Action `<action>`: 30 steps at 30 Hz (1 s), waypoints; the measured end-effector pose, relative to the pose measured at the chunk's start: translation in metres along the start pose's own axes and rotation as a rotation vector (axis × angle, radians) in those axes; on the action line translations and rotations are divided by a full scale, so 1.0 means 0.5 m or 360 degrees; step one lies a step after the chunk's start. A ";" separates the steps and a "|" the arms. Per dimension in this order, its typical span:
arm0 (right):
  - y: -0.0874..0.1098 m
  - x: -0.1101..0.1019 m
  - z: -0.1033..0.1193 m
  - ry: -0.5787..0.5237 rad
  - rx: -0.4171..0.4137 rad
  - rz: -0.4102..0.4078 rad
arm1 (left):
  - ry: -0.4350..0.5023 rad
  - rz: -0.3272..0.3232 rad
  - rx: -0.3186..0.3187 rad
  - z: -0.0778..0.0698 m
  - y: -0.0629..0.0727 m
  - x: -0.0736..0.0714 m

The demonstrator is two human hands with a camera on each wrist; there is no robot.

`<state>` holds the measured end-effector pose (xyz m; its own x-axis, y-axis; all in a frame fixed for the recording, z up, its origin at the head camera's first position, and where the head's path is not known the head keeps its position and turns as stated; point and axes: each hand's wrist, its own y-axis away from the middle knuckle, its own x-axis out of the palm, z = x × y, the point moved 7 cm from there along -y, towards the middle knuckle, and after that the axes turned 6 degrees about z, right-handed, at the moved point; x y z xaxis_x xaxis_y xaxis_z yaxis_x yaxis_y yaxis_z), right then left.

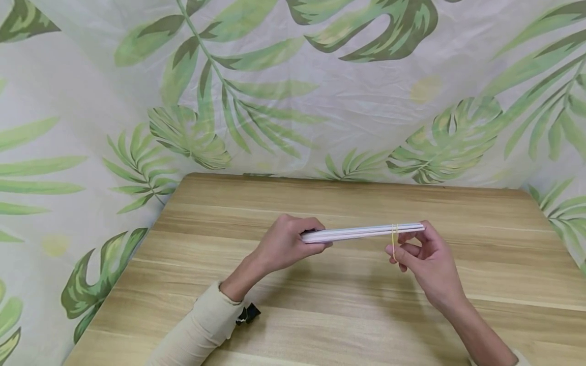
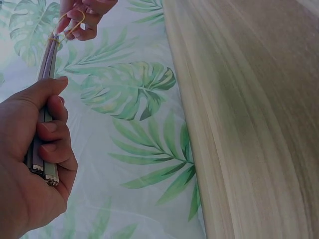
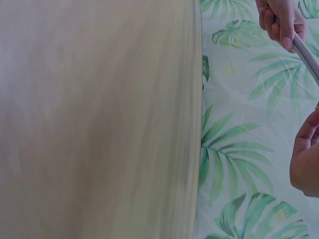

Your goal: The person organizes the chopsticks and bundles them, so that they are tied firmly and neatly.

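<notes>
My left hand (image 1: 287, 241) grips the thick end of a bundle of slim chopsticks (image 1: 352, 233), held nearly level above the table. In the left wrist view the chopsticks (image 2: 48, 67) show squared ends with silvery caps below the curled fingers. A thin yellow rubber band (image 1: 393, 244) loops round the bundle near its far end. My right hand (image 1: 432, 259) pinches the hanging part of that band between thumb and fingers, pulling it downward. Its index finger reaches up to the chopstick tips. The right wrist view catches the right hand (image 3: 306, 154) only at its edge.
Below both hands is a wood-grain table (image 1: 329, 305). A leaf-patterned cloth (image 1: 348, 101) hangs behind its far edge. A small black object (image 1: 248, 313) shows beside the left sleeve (image 1: 201, 323).
</notes>
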<state>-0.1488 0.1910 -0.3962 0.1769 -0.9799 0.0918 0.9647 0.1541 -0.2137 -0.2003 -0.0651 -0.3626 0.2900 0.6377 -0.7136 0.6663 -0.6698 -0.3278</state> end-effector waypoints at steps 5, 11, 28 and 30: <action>0.000 -0.001 -0.001 0.0108 0.0042 0.0043 | 0.0022 -0.0003 -0.0019 0.001 -0.001 0.000; 0.002 0.006 0.003 0.0345 -0.0007 0.0109 | 0.0020 -0.0015 -0.0064 0.006 -0.001 0.001; 0.014 0.041 0.023 0.0472 -0.0390 0.0364 | 0.0054 0.0014 -0.0359 0.033 0.003 0.003; 0.014 0.042 0.023 0.0438 -0.0393 0.0388 | 0.0061 0.0018 -0.0377 0.035 0.004 0.004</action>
<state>-0.1360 0.1731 -0.3848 0.3024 -0.9211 -0.2454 0.8199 0.3826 -0.4259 -0.2106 -0.0717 -0.3754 0.3211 0.6477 -0.6909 0.8041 -0.5718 -0.1624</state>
